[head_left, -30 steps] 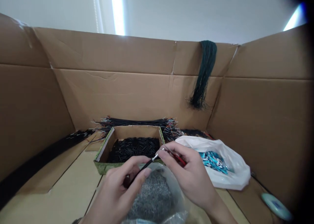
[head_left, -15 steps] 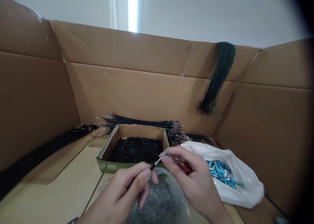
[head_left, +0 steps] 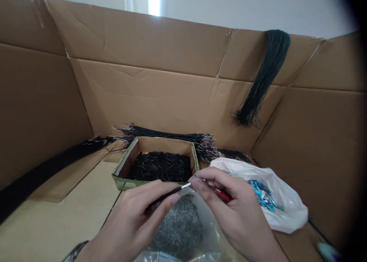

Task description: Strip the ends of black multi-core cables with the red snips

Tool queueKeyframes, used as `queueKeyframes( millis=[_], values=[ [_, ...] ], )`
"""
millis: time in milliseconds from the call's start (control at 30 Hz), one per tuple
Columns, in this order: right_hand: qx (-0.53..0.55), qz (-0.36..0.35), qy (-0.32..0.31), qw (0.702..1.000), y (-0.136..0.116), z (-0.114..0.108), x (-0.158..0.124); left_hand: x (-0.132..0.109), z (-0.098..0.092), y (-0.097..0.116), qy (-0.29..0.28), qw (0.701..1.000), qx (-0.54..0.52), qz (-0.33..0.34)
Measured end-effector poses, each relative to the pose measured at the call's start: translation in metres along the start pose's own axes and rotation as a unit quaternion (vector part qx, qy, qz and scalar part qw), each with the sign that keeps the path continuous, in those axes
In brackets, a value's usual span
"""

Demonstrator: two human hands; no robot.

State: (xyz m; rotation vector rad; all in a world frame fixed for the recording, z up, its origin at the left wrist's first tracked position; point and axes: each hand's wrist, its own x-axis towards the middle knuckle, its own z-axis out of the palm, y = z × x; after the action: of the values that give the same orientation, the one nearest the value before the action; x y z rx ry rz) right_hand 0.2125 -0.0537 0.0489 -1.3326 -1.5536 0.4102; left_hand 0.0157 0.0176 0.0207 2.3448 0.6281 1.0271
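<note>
**Pinching at close quarters**

Our left hand (head_left: 129, 218) grips a black wire (head_left: 169, 194) between thumb and fingers, its bare metal tip pointing right. Our right hand (head_left: 233, 208) pinches a thin red piece (head_left: 220, 193), its fingertips (head_left: 195, 182) just beside that tip. Beneath lies a clear plastic bag (head_left: 179, 231) of grey bits. Behind, a green-rimmed cardboard tray (head_left: 123, 178) holds short black wires (head_left: 160, 167); to the right, a white plastic bag (head_left: 286, 212) holds blue foil pieces (head_left: 262, 195).

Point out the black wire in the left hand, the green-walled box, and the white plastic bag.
black wire (head_left: 169, 193): head view, on the black shank between the hands.
green-walled box (head_left: 126, 183): head view, on the front wall.
white plastic bag (head_left: 289, 212): head view, on bare plastic at the right side.
</note>
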Motion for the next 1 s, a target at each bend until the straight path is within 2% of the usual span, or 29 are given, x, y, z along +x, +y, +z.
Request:
queueKeyframes(
  millis=[100, 200, 333, 500, 667, 733, 833, 1000],
  values=[
    [0.007, 0.003, 0.004, 1.0, 0.002, 0.0, 0.002, 0.0, -0.001, -0.001, 0.03, 1.0, 0.004, 0.006],
    [0.017, -0.003, 0.003, 1.0, 0.001, 0.0, 0.004, 0.001, -0.005, 0.001, 0.016, 1.0, -0.014, 0.005],
    [0.012, -0.004, 0.008, 1.0, 0.0, 0.004, 0.003, 0.003, -0.009, 0.005, 0.001, 0.998, -0.044, -0.038],
    [-0.007, -0.011, 0.013, 1.0, -0.002, 0.001, -0.001, 0.006, -0.012, 0.005, 0.014, 0.997, -0.037, -0.059],
    [-0.141, -0.058, -0.035, 0.988, -0.007, -0.019, -0.013, 0.009, -0.018, 0.005, -0.019, 0.999, -0.017, -0.045],
    [-0.186, -0.085, -0.031, 0.978, -0.008, -0.025, -0.019, 0.008, -0.02, 0.005, -0.039, 0.998, -0.005, -0.049],
    [-0.238, -0.105, -0.017, 0.965, -0.01, -0.027, -0.026, 0.007, -0.021, 0.006, -0.046, 0.998, 0.016, -0.037],
    [-0.277, -0.106, -0.061, 0.953, -0.011, -0.024, -0.029, 0.005, -0.02, 0.007, -0.062, 0.998, 0.012, -0.028]
  ],
)
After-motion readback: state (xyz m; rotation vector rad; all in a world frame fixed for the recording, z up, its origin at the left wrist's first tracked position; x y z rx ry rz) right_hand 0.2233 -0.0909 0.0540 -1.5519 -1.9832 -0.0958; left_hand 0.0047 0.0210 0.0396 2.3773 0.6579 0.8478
